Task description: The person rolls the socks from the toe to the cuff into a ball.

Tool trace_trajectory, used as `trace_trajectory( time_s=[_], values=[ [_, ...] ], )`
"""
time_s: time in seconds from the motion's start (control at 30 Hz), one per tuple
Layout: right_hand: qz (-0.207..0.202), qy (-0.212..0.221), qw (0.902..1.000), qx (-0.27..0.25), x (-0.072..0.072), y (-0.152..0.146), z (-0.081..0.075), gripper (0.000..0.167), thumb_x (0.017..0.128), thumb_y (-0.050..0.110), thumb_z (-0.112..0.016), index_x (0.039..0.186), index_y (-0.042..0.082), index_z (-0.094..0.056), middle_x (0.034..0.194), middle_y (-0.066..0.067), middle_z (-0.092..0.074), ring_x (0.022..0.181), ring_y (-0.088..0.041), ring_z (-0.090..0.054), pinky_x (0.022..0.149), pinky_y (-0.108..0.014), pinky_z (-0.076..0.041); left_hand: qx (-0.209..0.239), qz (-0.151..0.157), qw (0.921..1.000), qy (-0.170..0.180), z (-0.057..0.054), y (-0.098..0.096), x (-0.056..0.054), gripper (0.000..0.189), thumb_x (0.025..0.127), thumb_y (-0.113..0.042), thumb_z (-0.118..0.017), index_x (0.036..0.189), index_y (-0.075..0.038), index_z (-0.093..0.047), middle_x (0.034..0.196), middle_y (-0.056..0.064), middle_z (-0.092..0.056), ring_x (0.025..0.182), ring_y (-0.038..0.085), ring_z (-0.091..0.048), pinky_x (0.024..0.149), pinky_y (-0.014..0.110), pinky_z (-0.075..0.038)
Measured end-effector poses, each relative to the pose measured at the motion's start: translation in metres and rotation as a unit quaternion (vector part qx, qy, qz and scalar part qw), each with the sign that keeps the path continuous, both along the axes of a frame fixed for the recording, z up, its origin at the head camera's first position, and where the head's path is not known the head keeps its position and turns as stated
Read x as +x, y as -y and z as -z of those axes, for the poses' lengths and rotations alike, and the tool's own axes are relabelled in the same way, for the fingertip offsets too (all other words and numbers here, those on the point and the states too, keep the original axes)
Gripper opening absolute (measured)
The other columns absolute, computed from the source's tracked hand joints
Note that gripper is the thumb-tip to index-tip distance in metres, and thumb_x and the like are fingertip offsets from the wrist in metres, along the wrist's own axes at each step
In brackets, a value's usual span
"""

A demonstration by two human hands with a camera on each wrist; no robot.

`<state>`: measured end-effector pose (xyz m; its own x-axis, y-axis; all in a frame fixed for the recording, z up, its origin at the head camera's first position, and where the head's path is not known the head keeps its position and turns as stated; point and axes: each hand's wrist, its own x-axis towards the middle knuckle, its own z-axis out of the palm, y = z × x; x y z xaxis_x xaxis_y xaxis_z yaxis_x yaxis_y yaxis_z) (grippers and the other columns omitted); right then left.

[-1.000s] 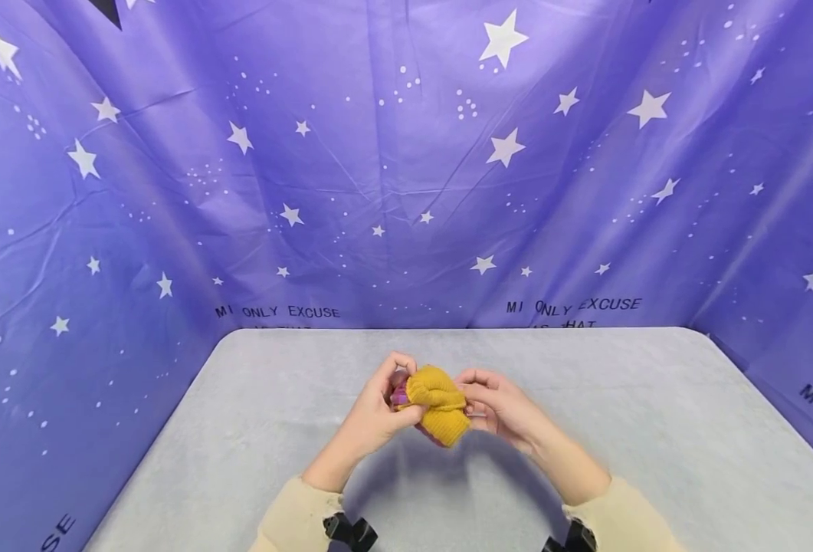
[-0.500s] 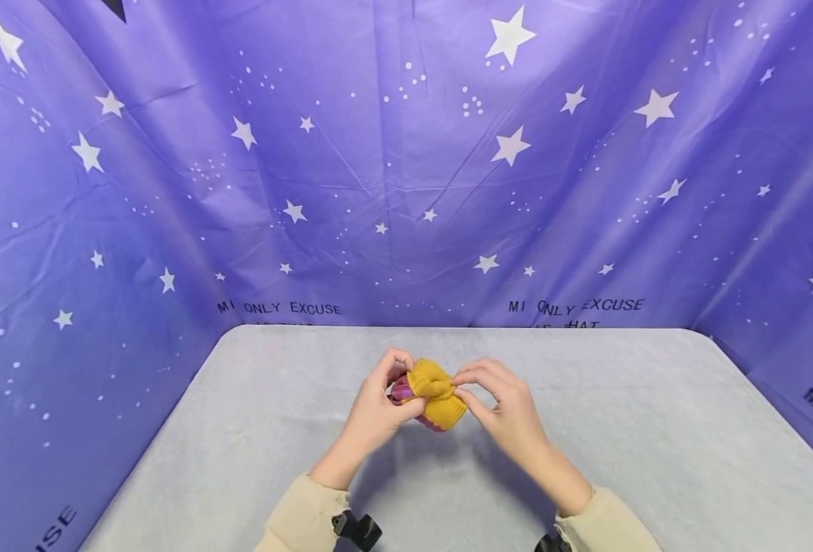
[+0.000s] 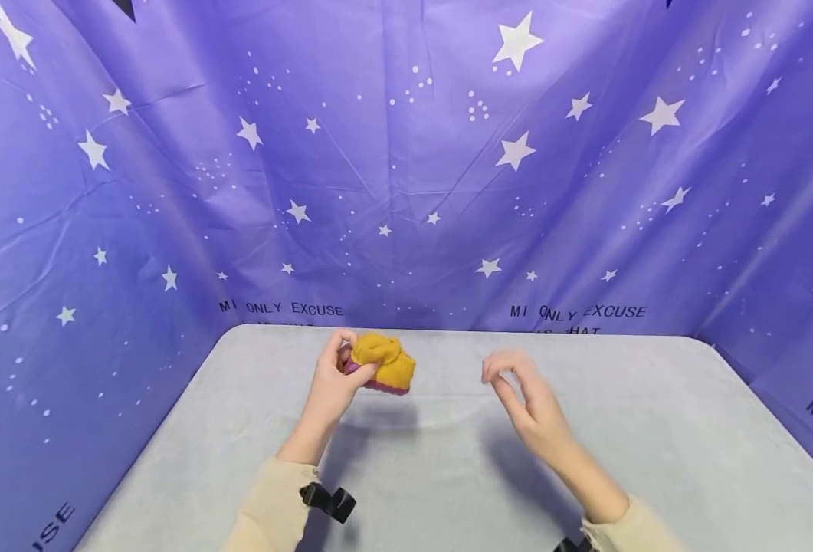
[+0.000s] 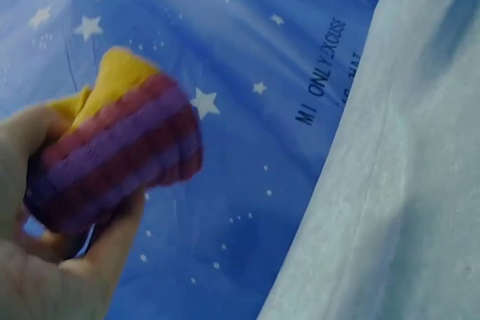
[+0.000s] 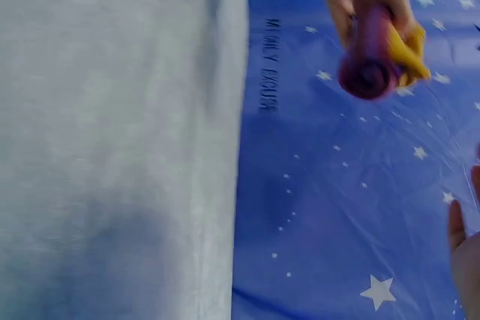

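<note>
My left hand [image 3: 333,377] grips a rolled-up sock bundle [image 3: 384,363], mustard yellow outside with pink and purple stripes beneath, and holds it above the far left part of the grey table [image 3: 447,460]. In the left wrist view the striped roll [image 4: 112,159] sits between my thumb and fingers. The right wrist view shows the bundle [image 5: 379,54] end-on, a little blurred. My right hand [image 3: 516,387] hovers empty to the right of the bundle, fingers loosely curled, apart from the sock.
A purple star-printed backdrop [image 3: 406,153] with printed words walls in the table at the back and on both sides. The table's rounded far corners meet the cloth.
My right hand has let go of the sock bundle and drawn away to the right. My left hand has carried the bundle up and toward the far left.
</note>
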<state>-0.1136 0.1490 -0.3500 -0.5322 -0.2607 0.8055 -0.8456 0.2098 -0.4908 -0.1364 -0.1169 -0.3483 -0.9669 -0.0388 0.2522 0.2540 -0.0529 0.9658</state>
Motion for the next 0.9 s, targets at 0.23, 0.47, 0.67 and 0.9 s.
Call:
trace_trajectory(
  time_s=[0.23,0.47,0.67,0.9],
  values=[
    [0.012,-0.006,0.9963,0.085,-0.011,0.013,-0.008,0.037,0.083,-0.005,-0.072,0.117,0.009,-0.069,0.117,-0.009,-0.07,0.113,-0.015,-0.061,0.105,-0.018,-0.044,-0.061,0.165,0.9841,-0.025,-0.004,-0.008,0.008,0.036,0.08,0.007,-0.067,0.104,0.002,-0.041,0.098,-0.002,-0.061,0.088,0.008,-0.058,0.072,0.021,-0.053],
    [-0.017,-0.089,0.9918,0.091,-0.017,0.02,-0.008,0.027,0.077,-0.003,-0.075,0.1,0.009,-0.072,0.103,-0.007,-0.073,0.101,-0.021,-0.064,0.103,-0.019,-0.044,-0.047,0.215,0.9756,-0.004,0.0,-0.017,0.012,0.037,0.081,0.009,-0.066,0.104,0.002,-0.038,0.095,-0.001,-0.061,0.084,0.008,-0.058,0.065,0.02,-0.052],
    [-0.054,-0.044,0.996,0.056,-0.012,0.018,-0.008,0.028,0.077,-0.012,-0.071,0.095,0.009,-0.068,0.102,-0.009,-0.071,0.101,-0.018,-0.063,0.099,-0.019,-0.048,0.002,0.22,0.9744,0.046,0.003,-0.018,0.009,0.035,0.082,0.009,-0.061,0.101,-0.014,-0.042,0.093,-0.006,-0.067,0.08,0.007,-0.061,0.064,0.022,-0.054],
    [-0.048,-0.039,0.9948,0.081,-0.008,0.018,-0.009,0.018,0.087,-0.007,-0.064,0.098,0.008,-0.062,0.096,-0.003,-0.064,0.095,-0.013,-0.056,0.09,-0.02,-0.046,0.071,0.166,0.9804,0.079,0.005,-0.023,0.006,0.031,0.086,0.008,-0.057,0.1,-0.016,-0.043,0.091,-0.006,-0.067,0.076,0.01,-0.067,0.064,0.027,-0.059]
  ],
)
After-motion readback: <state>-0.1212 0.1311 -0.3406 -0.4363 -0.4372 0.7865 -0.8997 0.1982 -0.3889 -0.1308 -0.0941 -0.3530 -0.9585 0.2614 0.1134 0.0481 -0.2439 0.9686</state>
